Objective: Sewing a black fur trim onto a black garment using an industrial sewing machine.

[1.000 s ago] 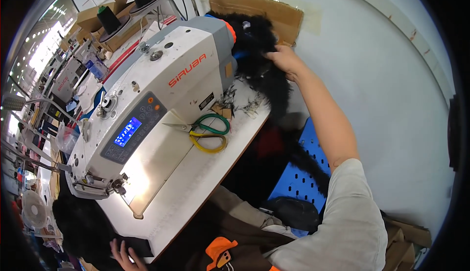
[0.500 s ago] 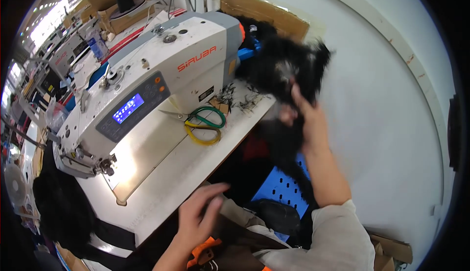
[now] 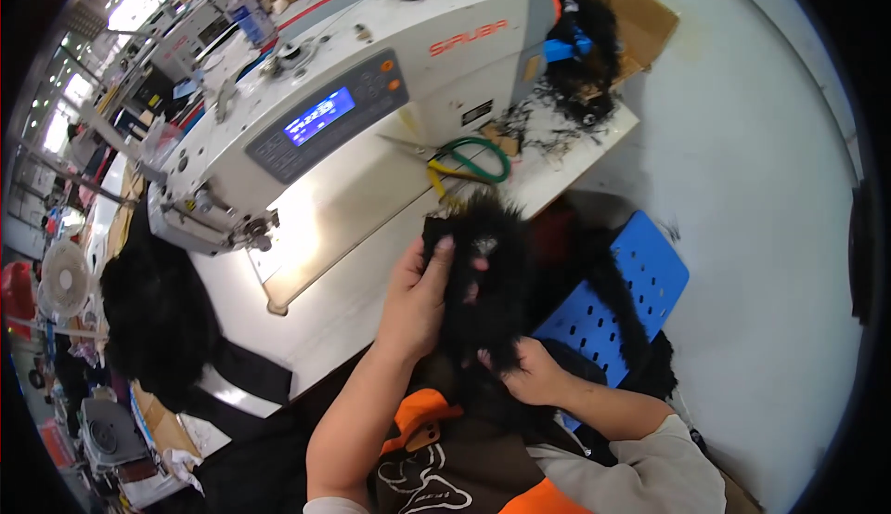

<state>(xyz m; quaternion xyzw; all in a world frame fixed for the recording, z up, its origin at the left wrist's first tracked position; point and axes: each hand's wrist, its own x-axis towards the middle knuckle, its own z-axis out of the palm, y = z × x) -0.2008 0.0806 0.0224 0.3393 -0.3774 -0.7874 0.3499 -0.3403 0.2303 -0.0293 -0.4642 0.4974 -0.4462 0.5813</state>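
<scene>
A piece of black fur fabric (image 3: 492,305) is held up in front of me, over the near edge of the sewing table. My left hand (image 3: 419,291) grips its upper left side, thumb in front. At its lower edge my right hand (image 3: 535,372) is closed on the fur. Several fingertips poke out through the dark pile. Just beyond the piece, scissors (image 3: 478,163) with one green and one yellow handle lie on the white tabletop (image 3: 320,324). The white sewing machine (image 3: 353,96) stands behind, its lamp and display lit.
More black fur (image 3: 153,296) hangs over the table's left end. Loose black fibres (image 3: 548,129) and a dark furry heap (image 3: 585,45) lie near the machine's right end, by cardboard (image 3: 640,8). A blue perforated panel (image 3: 654,259) with fur on it sits below, beside the white wall (image 3: 761,189).
My right hand has brought the black fur from the table's far right down toward me. My left hand, empty before, now holds it too. The view has shifted.
</scene>
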